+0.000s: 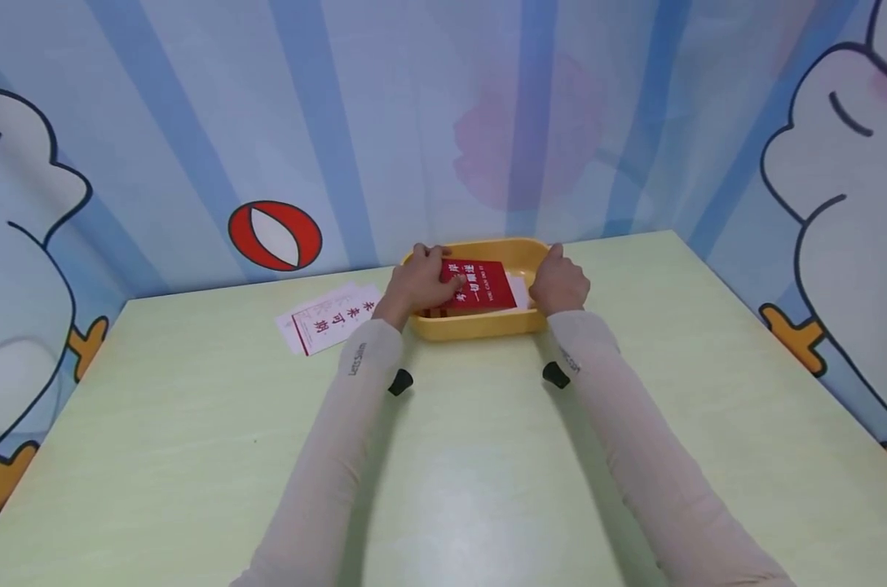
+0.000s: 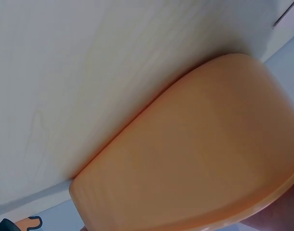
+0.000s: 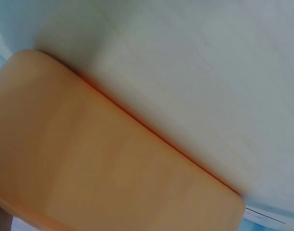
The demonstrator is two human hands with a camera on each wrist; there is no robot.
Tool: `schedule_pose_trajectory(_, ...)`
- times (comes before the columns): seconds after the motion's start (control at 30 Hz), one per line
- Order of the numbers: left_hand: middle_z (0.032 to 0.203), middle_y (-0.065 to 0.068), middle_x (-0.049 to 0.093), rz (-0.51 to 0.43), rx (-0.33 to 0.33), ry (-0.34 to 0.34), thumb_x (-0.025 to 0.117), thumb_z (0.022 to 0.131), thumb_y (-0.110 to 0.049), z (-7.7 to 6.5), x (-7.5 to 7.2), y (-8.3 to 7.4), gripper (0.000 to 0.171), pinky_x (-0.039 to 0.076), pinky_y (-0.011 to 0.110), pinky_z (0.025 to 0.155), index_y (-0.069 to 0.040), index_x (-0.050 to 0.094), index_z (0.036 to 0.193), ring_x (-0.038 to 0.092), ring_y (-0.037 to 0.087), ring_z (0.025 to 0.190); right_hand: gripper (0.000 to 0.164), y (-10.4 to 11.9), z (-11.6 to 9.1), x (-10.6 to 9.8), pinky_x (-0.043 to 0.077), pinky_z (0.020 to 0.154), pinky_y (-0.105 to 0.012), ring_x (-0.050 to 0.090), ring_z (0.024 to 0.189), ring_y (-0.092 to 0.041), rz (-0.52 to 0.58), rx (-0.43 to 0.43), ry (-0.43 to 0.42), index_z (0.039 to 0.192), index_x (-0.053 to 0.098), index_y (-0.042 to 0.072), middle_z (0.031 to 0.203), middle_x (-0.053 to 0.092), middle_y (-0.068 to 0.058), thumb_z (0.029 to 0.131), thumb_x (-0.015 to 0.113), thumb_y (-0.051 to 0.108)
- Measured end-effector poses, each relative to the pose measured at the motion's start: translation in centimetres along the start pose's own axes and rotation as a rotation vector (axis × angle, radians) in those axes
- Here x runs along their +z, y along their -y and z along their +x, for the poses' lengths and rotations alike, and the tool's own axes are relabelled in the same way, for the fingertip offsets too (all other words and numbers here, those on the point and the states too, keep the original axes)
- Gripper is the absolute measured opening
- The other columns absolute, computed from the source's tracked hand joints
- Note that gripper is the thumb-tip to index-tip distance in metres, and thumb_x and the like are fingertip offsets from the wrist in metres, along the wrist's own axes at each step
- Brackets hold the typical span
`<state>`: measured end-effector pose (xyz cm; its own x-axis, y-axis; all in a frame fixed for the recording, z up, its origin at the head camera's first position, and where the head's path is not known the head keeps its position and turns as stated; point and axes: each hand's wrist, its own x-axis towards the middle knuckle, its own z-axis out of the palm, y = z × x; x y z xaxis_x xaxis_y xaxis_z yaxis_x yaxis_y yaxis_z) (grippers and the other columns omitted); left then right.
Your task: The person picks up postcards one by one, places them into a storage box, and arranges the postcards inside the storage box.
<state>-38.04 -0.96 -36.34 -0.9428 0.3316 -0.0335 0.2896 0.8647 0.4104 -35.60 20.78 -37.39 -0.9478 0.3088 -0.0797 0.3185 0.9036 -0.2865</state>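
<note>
A yellow plastic basket-like tray (image 1: 480, 328) sits at the back of the table near the wall. Its left rim is gripped by my left hand (image 1: 417, 284), whose thumb reaches inside over a red card with white Chinese lettering (image 1: 480, 287). On the opposite side, my right hand (image 1: 561, 283) grips the right rim with curled fingers. White paper shows under the red card inside the tray. Both wrist views are mostly filled by the tray's outer wall (image 2: 185, 154), close above the tabletop; only small parts of the hands appear at its rim.
Left of the tray, white cards with red print (image 1: 337, 316) lie overlapping on the pale green table (image 1: 473, 473). A blue striped cloth backdrop (image 1: 414, 122) with cartoon figures rises right behind the table's back edge.
</note>
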Motion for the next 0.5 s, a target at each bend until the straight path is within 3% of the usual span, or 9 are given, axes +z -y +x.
schedule_pose_trajectory(0.33, 0.139, 0.013, 0.037, 0.097, 0.023, 0.044, 0.070, 0.070, -0.069, -0.34, 0.25, -0.22, 0.100, 0.053, 0.045, 0.094, -0.021, 0.033, 0.149, 0.047, 0.028, 0.116, 0.050, 0.03, -0.13, 0.12, 0.057, 0.085, -0.048, 0.067, 0.095, -0.034, 0.003, 0.006, -0.006, 0.131, 0.033, -0.002, 0.106, 0.064, -0.020, 0.093, 0.056, 0.021)
schedule_pose_trajectory(0.5, 0.140, 0.012, 0.037, 0.126, 0.014, 0.062, 0.069, 0.067, -0.074, -0.51, 0.18, -0.48, 0.107, 0.051, 0.043, 0.098, -0.019, 0.029, 0.151, 0.046, 0.025, 0.116, 0.053, -0.01, -0.02, 0.18, 0.056, 0.087, -0.049, 0.067, 0.096, -0.035, 0.007, 0.009, -0.009, 0.134, 0.032, -0.002, 0.108, 0.064, -0.020, 0.093, 0.056, 0.021)
